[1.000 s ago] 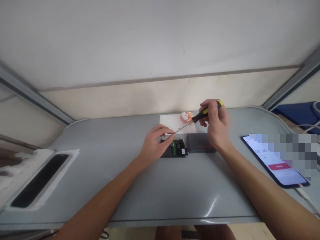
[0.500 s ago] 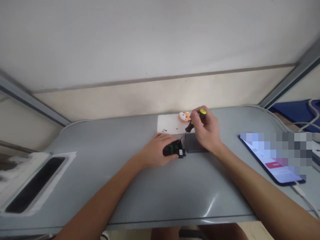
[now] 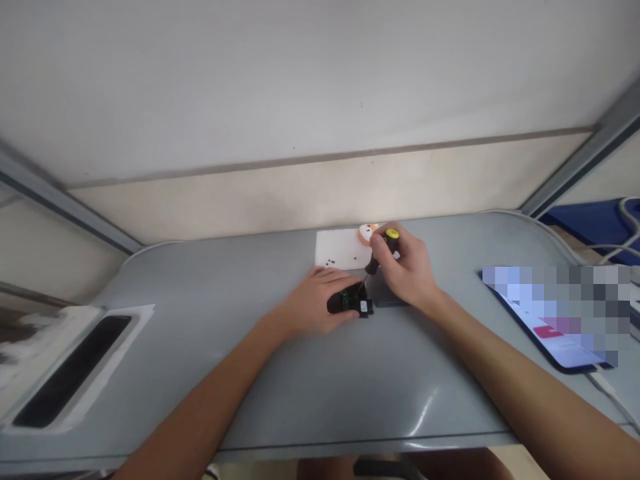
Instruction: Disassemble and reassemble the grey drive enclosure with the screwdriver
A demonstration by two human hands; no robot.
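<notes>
Near the middle of the grey table (image 3: pixel 280 387), my left hand (image 3: pixel 317 303) is closed round a small black device with an exposed green circuit board (image 3: pixel 346 299). A white label shows at its right end. My right hand (image 3: pixel 407 267) grips a black and yellow screwdriver (image 3: pixel 373 263), whose shaft slants down to the device. Whether the tip sits in a screw is too small to tell. Partly under my right hand lies a dark grey box (image 3: pixel 387 293). Behind the hands, a white sheet (image 3: pixel 340 247) carries several tiny dark pieces (image 3: pixel 331 261).
An orange and white animal-faced item (image 3: pixel 367 233) lies at the sheet's back edge, partly hidden by my right hand. To the right lies a lit phone or tablet (image 3: pixel 555 333) with a white cable (image 3: pixel 603 387). At left, a long black object (image 3: pixel 75 370) rests on white paper.
My right hand has moved slightly left and down with the screwdriver, which now stands more upright over the device. My left hand keeps its hold, nearly unmoved.
</notes>
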